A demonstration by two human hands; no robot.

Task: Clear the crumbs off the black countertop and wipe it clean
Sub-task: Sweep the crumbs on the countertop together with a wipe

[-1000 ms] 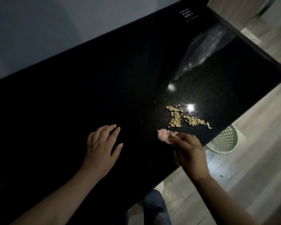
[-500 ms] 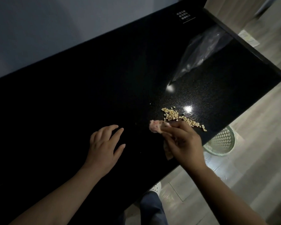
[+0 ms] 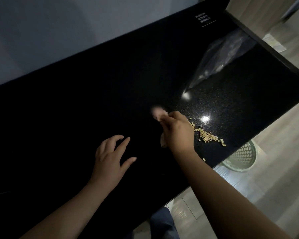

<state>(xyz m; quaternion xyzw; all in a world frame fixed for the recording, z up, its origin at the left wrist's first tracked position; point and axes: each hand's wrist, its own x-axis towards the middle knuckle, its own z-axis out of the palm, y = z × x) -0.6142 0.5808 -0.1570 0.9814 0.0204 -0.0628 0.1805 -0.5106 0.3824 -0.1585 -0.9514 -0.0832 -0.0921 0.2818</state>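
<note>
Left hand (image 3: 109, 161), fingers spread and holding nothing, sits over the glossy black stone desk (image 3: 76, 109), well left of the trail of tan crumbs (image 3: 207, 136). Right hand (image 3: 177, 133), the nearer one, clamped on a crumpled pale pink cloth (image 3: 158, 112), touches the trail's left end. The trail's long axis runs diagonally towards the desk's near-right edge. Clear plastic bag (image 3: 223, 56) lies beyond the trail

I read the countertop (image 3: 93, 100) as black, with fine pale speckle showing at its right end. Crumbs (image 3: 207, 136) on it: pale yellow-tan. Cloth (image 3: 157, 112) over it: pinkish-white, blurred. Bag (image 3: 223, 56) at its far right corner: clear, grey sheen. Lettering (image 3: 203, 18) at its far edge: white. Basket (image 3: 242, 156) below its near right edge: pale green, round-hole grid. Floor (image 3: 274, 169) beside it: grey-beige planks.
</note>
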